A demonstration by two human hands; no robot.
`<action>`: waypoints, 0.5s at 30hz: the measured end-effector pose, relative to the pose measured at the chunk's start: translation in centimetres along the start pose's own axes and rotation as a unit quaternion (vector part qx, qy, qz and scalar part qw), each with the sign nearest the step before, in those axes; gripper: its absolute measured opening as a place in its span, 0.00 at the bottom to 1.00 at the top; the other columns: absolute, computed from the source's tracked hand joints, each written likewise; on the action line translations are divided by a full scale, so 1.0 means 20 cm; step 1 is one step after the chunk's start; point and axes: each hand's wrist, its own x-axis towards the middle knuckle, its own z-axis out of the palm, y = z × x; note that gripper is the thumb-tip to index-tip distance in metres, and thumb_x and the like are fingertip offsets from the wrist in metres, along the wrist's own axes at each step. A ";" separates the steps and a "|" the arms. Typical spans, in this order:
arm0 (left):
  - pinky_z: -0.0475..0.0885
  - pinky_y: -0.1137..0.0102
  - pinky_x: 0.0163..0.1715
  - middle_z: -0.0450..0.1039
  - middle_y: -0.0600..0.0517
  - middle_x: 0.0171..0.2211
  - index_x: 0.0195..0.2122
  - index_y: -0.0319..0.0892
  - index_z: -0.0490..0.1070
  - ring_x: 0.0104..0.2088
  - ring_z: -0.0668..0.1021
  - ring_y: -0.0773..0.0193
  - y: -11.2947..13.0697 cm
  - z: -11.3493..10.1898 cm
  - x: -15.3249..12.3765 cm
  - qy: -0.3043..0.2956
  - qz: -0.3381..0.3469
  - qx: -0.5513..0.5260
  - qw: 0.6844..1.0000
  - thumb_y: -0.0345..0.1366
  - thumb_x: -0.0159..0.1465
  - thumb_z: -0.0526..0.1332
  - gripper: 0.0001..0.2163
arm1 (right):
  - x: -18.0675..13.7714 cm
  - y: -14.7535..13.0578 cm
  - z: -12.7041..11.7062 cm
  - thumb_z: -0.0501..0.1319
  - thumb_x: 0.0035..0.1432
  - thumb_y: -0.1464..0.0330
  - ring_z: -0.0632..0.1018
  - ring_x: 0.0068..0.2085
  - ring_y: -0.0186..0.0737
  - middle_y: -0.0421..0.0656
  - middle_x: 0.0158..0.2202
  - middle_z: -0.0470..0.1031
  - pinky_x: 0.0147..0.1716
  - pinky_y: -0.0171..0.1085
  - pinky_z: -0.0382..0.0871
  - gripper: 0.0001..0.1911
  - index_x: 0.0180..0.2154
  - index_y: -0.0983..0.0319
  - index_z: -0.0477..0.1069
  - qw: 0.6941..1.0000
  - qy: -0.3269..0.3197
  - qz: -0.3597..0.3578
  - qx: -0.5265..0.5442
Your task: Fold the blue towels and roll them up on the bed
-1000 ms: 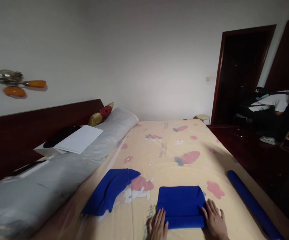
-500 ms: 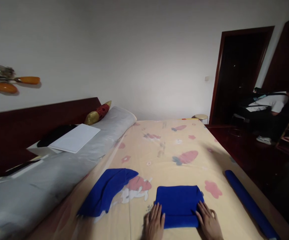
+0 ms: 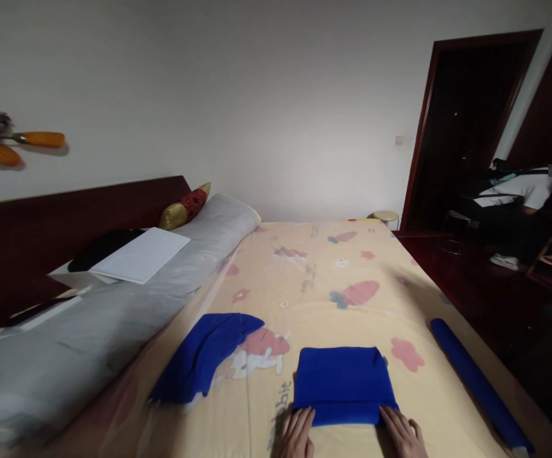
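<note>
While your left hand and right hand rest flat, fingers open, on the soft folded blue towel's near corners, grip there; it looks limp.

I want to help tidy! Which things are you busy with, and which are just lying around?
Busy with: folded blue cloth, left hand and right hand at its near edge.

Lying around: loose blue cloth, blue roll, white paper, cushion.
</note>
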 end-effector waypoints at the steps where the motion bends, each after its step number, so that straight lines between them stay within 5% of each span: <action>1: 0.71 0.71 0.50 0.75 0.60 0.53 0.59 0.48 0.64 0.50 0.77 0.66 0.00 0.01 0.00 -0.001 -0.006 -0.001 1.000 0.25 0.51 0.52 0.32 | -0.01 0.00 0.02 0.56 0.49 0.70 0.75 0.51 0.47 0.38 0.55 0.73 0.45 0.43 0.62 0.32 0.57 0.50 0.64 1.000 0.004 0.019 -0.002; 8: 0.70 0.66 0.52 0.77 0.59 0.51 0.54 0.51 0.69 0.51 0.76 0.64 0.06 0.04 0.07 -0.077 -0.127 -0.036 0.988 0.25 0.55 0.53 0.26 | 0.18 -0.13 -0.15 0.55 0.55 0.68 0.75 0.48 0.42 0.39 0.48 0.77 0.47 0.42 0.56 0.18 0.49 0.52 0.69 0.997 -0.050 0.045 0.023; 12: 0.61 0.60 0.61 0.72 0.54 0.57 0.56 0.48 0.67 0.60 0.69 0.61 0.09 0.00 0.23 -0.217 -0.247 -0.106 0.938 0.26 0.59 0.50 0.25 | 0.32 -0.20 -0.25 0.53 0.54 0.72 0.74 0.44 0.43 0.42 0.39 0.77 0.50 0.45 0.55 0.13 0.40 0.57 0.71 0.991 -0.088 0.098 0.020; 15: 0.53 0.57 0.65 0.69 0.52 0.59 0.58 0.47 0.64 0.63 0.65 0.61 0.07 -0.06 0.31 -0.305 -0.269 -0.149 0.901 0.25 0.60 0.47 0.26 | 0.36 -0.19 -0.25 0.52 0.48 0.76 0.75 0.46 0.46 0.45 0.41 0.78 0.51 0.49 0.56 0.19 0.41 0.59 0.73 0.984 -0.136 0.110 0.020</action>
